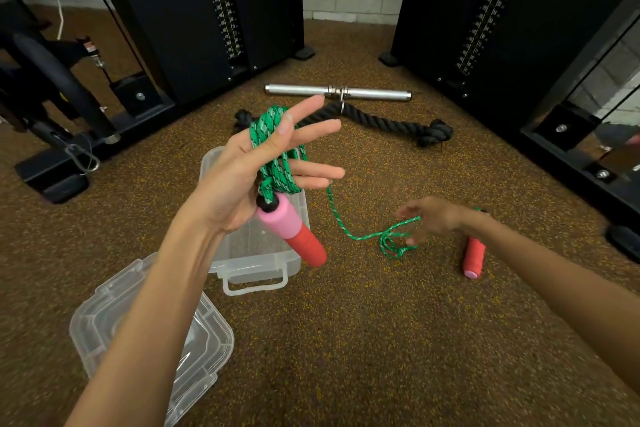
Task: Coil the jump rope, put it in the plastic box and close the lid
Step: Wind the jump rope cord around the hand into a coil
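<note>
At the lower left of the frame a clear plastic lid lies flat on the speckled floor, partly under the left forearm. Just above it, near the centre, the clear plastic box stands open, its latch tab toward the camera. The left hand is raised over the box, palm up, its fingers spread wide; several loops of the green jump rope are wound around them, and a pink-and-red handle hangs down from the palm in front of the box. From the loops the rope drops right of the box to the floor, where it lies in a loose tangle. The right hand, blurred, reaches there with fingers loosely open, the rope at its fingertips; whether it pinches the rope I cannot tell. The second handle lies on the floor just beside the right wrist.
</note>
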The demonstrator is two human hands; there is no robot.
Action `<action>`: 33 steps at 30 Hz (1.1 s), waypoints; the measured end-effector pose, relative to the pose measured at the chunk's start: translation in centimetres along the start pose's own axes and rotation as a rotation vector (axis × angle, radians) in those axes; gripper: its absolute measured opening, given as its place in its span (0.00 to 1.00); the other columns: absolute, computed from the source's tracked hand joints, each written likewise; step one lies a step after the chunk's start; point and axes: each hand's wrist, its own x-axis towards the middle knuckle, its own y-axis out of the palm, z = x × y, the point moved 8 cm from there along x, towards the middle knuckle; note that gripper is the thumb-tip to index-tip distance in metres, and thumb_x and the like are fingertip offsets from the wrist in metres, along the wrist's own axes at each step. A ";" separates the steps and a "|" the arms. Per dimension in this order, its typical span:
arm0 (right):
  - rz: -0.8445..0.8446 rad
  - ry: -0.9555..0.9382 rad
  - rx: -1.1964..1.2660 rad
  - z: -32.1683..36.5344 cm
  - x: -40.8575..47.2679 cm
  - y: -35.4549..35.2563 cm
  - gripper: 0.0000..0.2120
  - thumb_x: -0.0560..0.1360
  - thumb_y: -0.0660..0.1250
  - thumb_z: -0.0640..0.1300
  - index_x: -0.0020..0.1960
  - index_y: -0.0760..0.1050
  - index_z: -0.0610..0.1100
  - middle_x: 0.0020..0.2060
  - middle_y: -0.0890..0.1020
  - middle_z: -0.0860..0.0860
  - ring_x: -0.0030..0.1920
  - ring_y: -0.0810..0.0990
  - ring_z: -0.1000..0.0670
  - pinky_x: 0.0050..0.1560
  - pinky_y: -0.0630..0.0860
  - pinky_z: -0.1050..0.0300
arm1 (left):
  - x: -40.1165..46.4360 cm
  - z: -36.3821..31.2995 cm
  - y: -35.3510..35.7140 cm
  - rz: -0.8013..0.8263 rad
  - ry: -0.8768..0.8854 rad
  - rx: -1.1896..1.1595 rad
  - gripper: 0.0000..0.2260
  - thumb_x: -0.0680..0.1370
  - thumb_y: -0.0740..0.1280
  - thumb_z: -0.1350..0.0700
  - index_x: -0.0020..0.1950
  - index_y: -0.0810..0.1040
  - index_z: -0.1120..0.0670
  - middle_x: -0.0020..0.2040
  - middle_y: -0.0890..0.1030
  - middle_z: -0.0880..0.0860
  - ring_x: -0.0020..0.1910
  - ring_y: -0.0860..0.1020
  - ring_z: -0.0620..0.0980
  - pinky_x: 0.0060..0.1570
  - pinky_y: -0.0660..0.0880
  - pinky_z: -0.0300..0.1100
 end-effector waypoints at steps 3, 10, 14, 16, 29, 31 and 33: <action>0.016 -0.071 -0.098 3.9 -0.9 -1.1 0.34 0.70 0.73 0.39 0.73 0.64 0.46 0.72 0.68 0.46 0.73 0.65 0.45 0.71 0.62 0.51 | 0.0 0.1 0.3 0.010 -0.014 0.005 0.18 0.77 0.56 0.53 0.66 0.71 0.49 0.59 0.81 0.49 0.44 0.84 0.56 0.42 0.81 0.42; -0.124 -0.571 0.571 15.5 -5.8 -4.2 0.19 0.76 0.57 0.60 0.65 0.72 0.59 0.67 0.74 0.59 0.68 0.70 0.57 0.67 0.67 0.53 | 0.1 0.4 0.6 0.024 -0.026 0.010 0.17 0.77 0.55 0.53 0.66 0.71 0.49 0.59 0.82 0.49 0.45 0.84 0.56 0.43 0.81 0.42; -0.002 -0.667 0.635 18.2 -6.8 -2.8 0.18 0.80 0.55 0.54 0.67 0.72 0.52 0.67 0.75 0.55 0.70 0.69 0.55 0.74 0.60 0.45 | 0.1 0.5 0.6 0.029 -0.028 0.000 0.17 0.78 0.54 0.54 0.66 0.71 0.50 0.58 0.82 0.50 0.44 0.84 0.55 0.41 0.81 0.41; -0.001 -0.679 0.599 18.5 -6.8 -2.2 0.18 0.80 0.58 0.47 0.69 0.69 0.49 0.67 0.75 0.53 0.68 0.71 0.57 0.73 0.64 0.52 | 0.1 0.5 0.7 0.034 -0.028 -0.007 0.17 0.79 0.54 0.55 0.66 0.71 0.50 0.59 0.82 0.50 0.44 0.84 0.55 0.41 0.81 0.41; -0.103 -0.651 0.822 15.9 -5.0 -0.2 0.11 0.80 0.59 0.39 0.54 0.75 0.32 0.37 0.75 0.43 0.36 0.76 0.52 0.42 0.75 0.59 | 0.3 0.6 0.9 0.029 -0.004 0.008 0.18 0.78 0.54 0.54 0.67 0.69 0.49 0.59 0.81 0.48 0.47 0.84 0.55 0.44 0.81 0.44; -0.138 -0.639 0.814 15.4 -5.0 0.4 0.15 0.78 0.60 0.45 0.52 0.77 0.33 0.34 0.74 0.44 0.33 0.74 0.51 0.38 0.73 0.60 | 0.3 0.6 0.7 0.015 0.001 0.000 0.18 0.79 0.54 0.54 0.68 0.68 0.49 0.60 0.81 0.49 0.49 0.83 0.56 0.47 0.81 0.45; -0.172 -0.640 0.778 15.1 -5.5 0.9 0.13 0.76 0.61 0.48 0.47 0.78 0.39 0.30 0.74 0.48 0.31 0.73 0.51 0.35 0.72 0.61 | 0.4 0.7 0.7 -0.001 0.006 -0.012 0.19 0.78 0.55 0.54 0.69 0.67 0.49 0.61 0.80 0.49 0.52 0.82 0.57 0.48 0.80 0.45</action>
